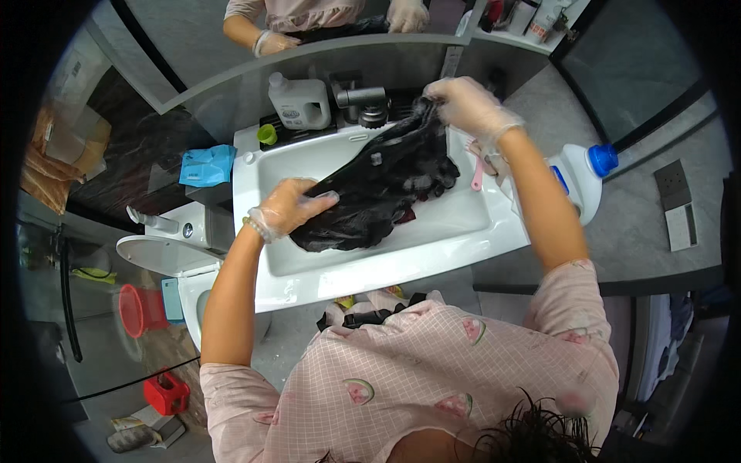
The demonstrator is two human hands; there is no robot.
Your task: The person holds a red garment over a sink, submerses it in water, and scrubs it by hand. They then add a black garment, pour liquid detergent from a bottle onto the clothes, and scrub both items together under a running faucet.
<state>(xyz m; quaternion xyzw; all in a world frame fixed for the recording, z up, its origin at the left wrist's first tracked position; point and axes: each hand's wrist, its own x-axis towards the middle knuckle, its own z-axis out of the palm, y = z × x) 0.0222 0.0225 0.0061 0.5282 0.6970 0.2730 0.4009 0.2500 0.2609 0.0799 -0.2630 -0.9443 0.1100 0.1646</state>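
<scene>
A black garment (376, 179), with whitish foam on it, is stretched between my two gloved hands over the white washbasin (370, 292). My left hand (292, 208), in a clear plastic glove, grips its left edge above the left part of the basin. Higher up, beside the faucet (365, 98), my right hand (469, 107) pinches the bunched upper right end in a similar glove. The cloth's lower part hangs into the basin. A dark red bit (406, 215) shows under its lower edge. A pink-handled brush (477, 173) lies on the basin's right rim.
Behind the basin stand a grey-white jug (299, 104) and a green cup (267, 135). A blue packet (207, 165) lies at left, near the toilet (168, 254). A white bottle with a blue cap (602, 161) is beside my right forearm. A mirror edge (312, 47) runs behind the faucet.
</scene>
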